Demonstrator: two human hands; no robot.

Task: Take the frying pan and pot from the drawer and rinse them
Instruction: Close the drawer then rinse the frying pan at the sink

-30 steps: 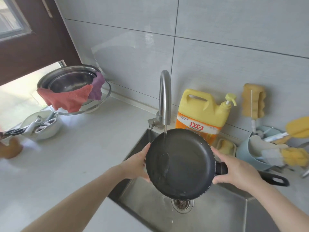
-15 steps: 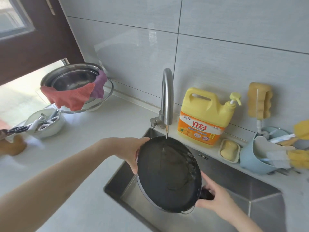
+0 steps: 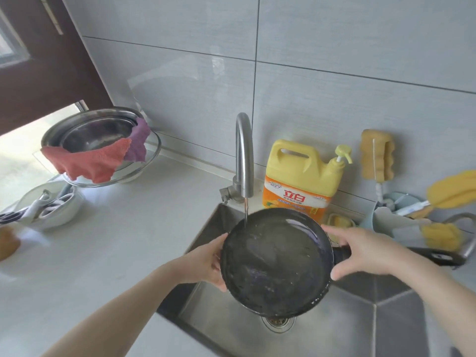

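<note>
1. The frying pan's handle (image 3: 438, 256) is mostly covered by the right hand (image 3: 371, 251); only its dark far end shows, running off to the right over the counter edge.
2. The left hand's (image 3: 203, 261) fingertips go behind the pan's left rim, so how far they wrap cannot be seen.
3. The right edge of the view cuts off a yellow brush (image 3: 453, 189) and the items in the blue holder (image 3: 386, 215); the soap dish (image 3: 340, 220) is partly hidden behind the pan.
4. The frying pan (image 3: 275, 261) is held over the sink (image 3: 347, 325), tilted with its dark wet inside facing the camera, above the drain (image 3: 277, 322).
5. A thin stream from the faucet (image 3: 243, 155) lands on the pan's upper left rim.
6. The left hand grips the left rim, thumb on the near face.
7. The right hand curls round the handle where it joins the pan, thumb below and fingers spread along the upper right rim.
8. A yellow detergent bottle (image 3: 301, 176) stands just behind the pan against the wall.
</note>
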